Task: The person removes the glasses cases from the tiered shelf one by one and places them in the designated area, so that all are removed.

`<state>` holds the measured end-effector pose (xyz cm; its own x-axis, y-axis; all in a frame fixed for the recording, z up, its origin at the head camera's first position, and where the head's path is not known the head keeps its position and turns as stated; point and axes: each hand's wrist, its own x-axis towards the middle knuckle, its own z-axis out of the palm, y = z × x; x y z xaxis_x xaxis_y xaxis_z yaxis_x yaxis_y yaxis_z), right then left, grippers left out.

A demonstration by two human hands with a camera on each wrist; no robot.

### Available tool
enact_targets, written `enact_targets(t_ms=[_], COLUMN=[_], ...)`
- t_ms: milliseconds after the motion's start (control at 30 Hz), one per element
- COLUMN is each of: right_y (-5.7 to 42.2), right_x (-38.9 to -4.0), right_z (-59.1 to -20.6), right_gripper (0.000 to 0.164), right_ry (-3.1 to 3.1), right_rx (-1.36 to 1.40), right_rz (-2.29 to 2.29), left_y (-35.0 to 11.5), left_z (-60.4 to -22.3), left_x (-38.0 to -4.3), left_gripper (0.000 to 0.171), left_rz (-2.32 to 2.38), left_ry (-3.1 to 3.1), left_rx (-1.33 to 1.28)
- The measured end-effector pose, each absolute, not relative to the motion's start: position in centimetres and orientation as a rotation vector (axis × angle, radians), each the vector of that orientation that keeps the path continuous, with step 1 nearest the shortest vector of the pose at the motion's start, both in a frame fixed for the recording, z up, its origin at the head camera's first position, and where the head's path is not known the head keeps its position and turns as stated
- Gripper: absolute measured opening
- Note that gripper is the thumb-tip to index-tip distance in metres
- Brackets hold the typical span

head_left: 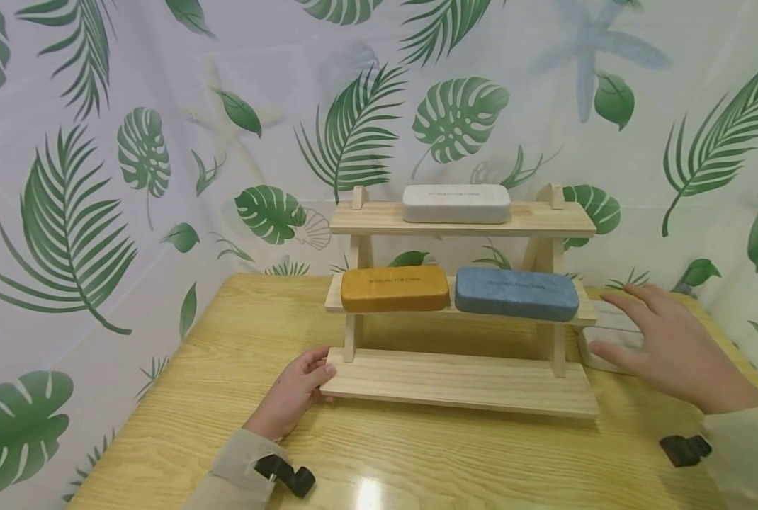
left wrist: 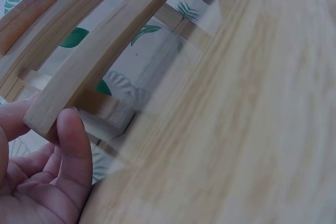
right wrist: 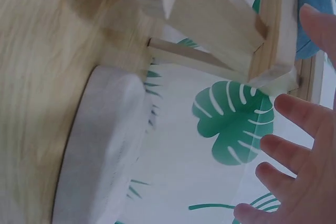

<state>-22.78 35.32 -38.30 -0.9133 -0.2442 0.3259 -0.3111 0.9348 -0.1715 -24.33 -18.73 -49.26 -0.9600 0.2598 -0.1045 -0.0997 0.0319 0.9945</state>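
A three-tier wooden display stand (head_left: 455, 379) stands on the table. My left hand (head_left: 299, 386) grips the left end of its bottom shelf; the left wrist view shows the thumb and fingers around the board's corner (left wrist: 52, 111). On the top tier lies a white glasses case (head_left: 455, 204). The middle tier bears an orange case (head_left: 394, 289) and a blue case (head_left: 516, 292), side by side. My right hand (head_left: 672, 347) hovers right of the stand with fingers spread, holding nothing. Beside and partly behind it, a pale grey-white case (right wrist: 102, 145) lies on the table.
The wood-grain table (head_left: 379, 453) reaches back to a white leaf-print cloth (head_left: 277, 142) hanging behind and at both sides. The stand's right upright (head_left: 556, 347) is close to the right hand.
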Motion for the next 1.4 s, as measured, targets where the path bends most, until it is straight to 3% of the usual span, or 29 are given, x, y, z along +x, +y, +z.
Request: enact_targets(t_ms=[1400], right_y=[28.3], right_x=[-24.2], right_z=[-35.6], right_gripper=[0.106], right_ry=[-2.739], right_rx=[0.569], right_rz=[0.369], left_y=[-18.6], left_z=[-48.9], left_x=[-24.1], left_gripper=[0.056], left_rz=[2.009], left_ry=[2.047], left_rx=[0.158])
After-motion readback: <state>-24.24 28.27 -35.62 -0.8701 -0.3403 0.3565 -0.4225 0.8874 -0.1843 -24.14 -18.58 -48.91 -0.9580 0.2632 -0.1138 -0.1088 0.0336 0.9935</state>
